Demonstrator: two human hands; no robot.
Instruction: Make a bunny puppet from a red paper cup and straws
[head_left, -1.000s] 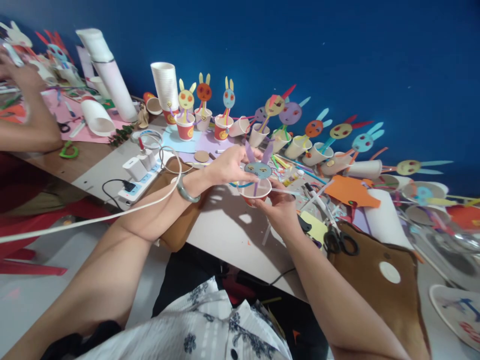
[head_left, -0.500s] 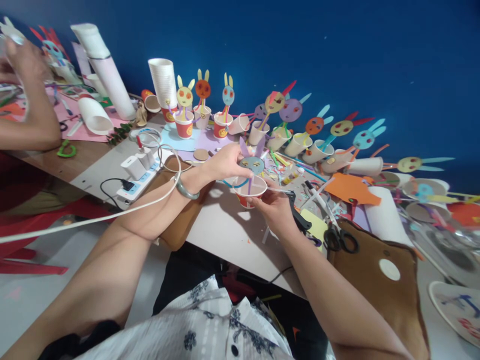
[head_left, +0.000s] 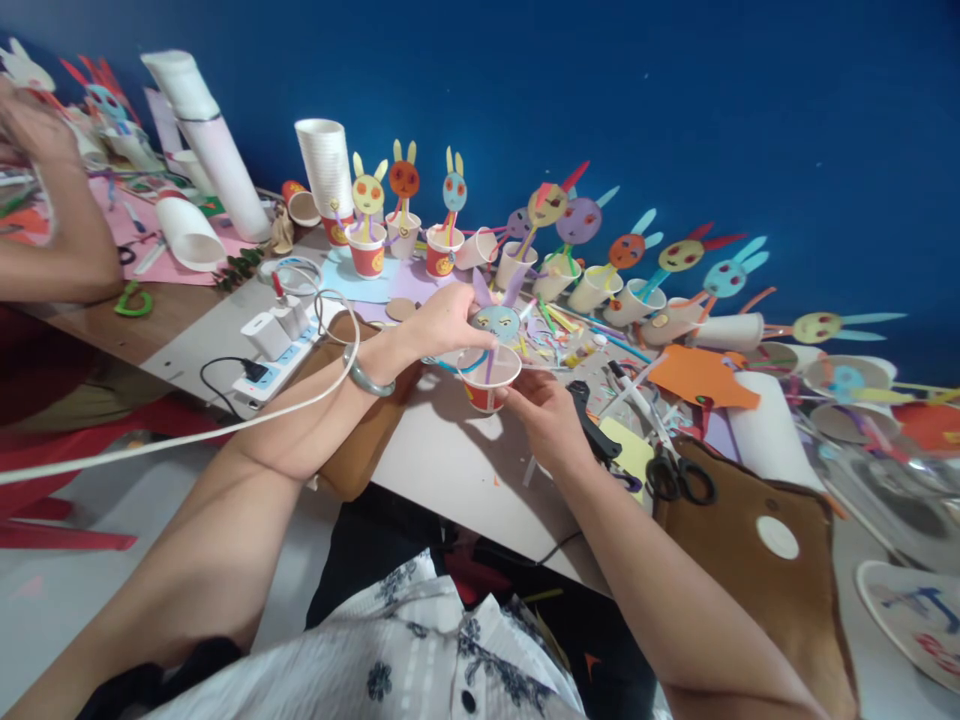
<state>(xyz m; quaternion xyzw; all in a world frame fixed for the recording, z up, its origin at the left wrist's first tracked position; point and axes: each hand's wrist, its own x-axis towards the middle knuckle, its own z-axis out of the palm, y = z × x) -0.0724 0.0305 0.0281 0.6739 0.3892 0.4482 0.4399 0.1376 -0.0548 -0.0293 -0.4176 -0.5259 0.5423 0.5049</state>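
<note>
A red and white paper cup [head_left: 487, 385] stands or hovers just above the pale table; which one cannot be told. Over its rim is a blue-grey rabbit face [head_left: 496, 322] with purple ears, on a purple stem that runs into the cup. My left hand [head_left: 448, 320] pinches the face at its left edge, fingers closed. At the cup's right side is my right hand [head_left: 547, 415], its thumb and fingertips closed on the cup wall. A blue pipe cleaner [head_left: 442, 364] sticks out leftward from the cup.
Rabbit-faced cups [head_left: 367, 250] line the blue wall. A power strip [head_left: 281, 360] with a white cable lies left. Black scissors [head_left: 681, 480] and a brown cushion [head_left: 750, 580] are at right. Another person's arm [head_left: 56, 200] is at far left, near a tall white bottle [head_left: 217, 150].
The cup and rabbit face have shifted slightly left with my left hand. My right hand's fingers now show more beside the cup. The other person's hand at far left has moved.
</note>
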